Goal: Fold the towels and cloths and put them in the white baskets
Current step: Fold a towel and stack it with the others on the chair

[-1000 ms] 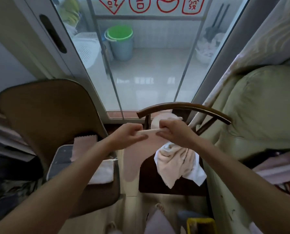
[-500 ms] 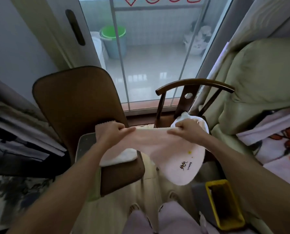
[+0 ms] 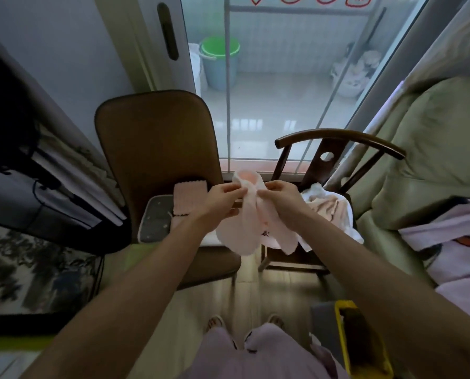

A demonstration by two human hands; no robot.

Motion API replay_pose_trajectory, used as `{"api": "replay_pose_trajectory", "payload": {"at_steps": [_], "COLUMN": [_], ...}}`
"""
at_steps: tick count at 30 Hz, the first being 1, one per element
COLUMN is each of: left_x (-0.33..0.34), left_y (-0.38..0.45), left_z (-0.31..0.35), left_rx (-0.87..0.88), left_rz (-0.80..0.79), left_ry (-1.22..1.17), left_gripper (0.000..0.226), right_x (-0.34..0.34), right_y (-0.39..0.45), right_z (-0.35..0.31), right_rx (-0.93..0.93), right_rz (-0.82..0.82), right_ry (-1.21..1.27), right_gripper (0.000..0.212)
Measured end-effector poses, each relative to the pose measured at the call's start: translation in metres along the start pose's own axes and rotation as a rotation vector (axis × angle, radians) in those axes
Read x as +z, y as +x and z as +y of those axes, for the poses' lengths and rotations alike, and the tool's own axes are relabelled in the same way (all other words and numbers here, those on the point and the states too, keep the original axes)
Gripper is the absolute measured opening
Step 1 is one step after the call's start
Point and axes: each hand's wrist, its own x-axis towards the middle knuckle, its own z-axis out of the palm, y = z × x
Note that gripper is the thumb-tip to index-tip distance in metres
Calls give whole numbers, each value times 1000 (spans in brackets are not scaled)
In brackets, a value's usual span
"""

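Observation:
A small pale pink cloth [image 3: 251, 214] with a dark printed mark hangs doubled over in the air between two chairs. My left hand [image 3: 223, 196] pinches its top edge from the left, and my right hand [image 3: 279, 195] pinches it from the right, close together. On the brown padded chair [image 3: 151, 138] lies a white basket [image 3: 154, 222] holding a folded pink cloth [image 3: 189, 196]. A heap of unfolded white and beige towels [image 3: 329, 212] lies on the dark wooden chair [image 3: 338, 149].
A glass sliding door [image 3: 269, 91] stands behind the chairs, with a green-rimmed bucket [image 3: 219, 61] beyond it. A green sofa [image 3: 433, 149] is at the right, a yellow bin [image 3: 362, 340] at the lower right, dark furniture at the left.
My hands have come together from a wide spread, so the pink cloth now hangs folded in half. The view has tilted down and shifted left.

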Motion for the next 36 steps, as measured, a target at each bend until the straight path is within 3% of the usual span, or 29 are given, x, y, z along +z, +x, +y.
{"api": "replay_pose_trajectory", "payload": {"at_steps": [4, 11, 15, 17, 21, 25, 27, 31, 36], "left_x": [2, 13, 17, 21, 27, 25, 22, 13, 16], "left_y": [-4, -10, -11, -13, -14, -11, -9, -9, -8], "left_z": [-3, -17, -17, -18, -20, -15, -16, -20, -22], "left_rx": [-57, -75, -79, -115, -155, -166, -166, -179, -237], "left_rz": [27, 47, 97, 153, 263, 356, 368, 412, 386], "left_ry": [-178, -162, -299, -355, -373, -417, -363, -239, -187], "left_gripper": [23, 46, 46, 46, 50, 45, 44, 37, 31], "right_x": [3, 8, 2, 1, 2, 5, 4, -8, 4], "right_y": [-5, -8, -8, -11, -20, -26, -24, -10, -4], "right_z": [-6, 4, 6, 7, 9, 14, 16, 16, 11], "right_rx": [44, 81, 55, 20, -131, -216, -217, -94, -29], "right_rz": [-86, -121, -185, -181, -135, -231, -208, 9, -24], "right_ry": [295, 418, 469, 400, -41, -255, -217, 26, 115], "right_gripper": [20, 31, 23, 24, 36, 27, 18, 3, 30]}}
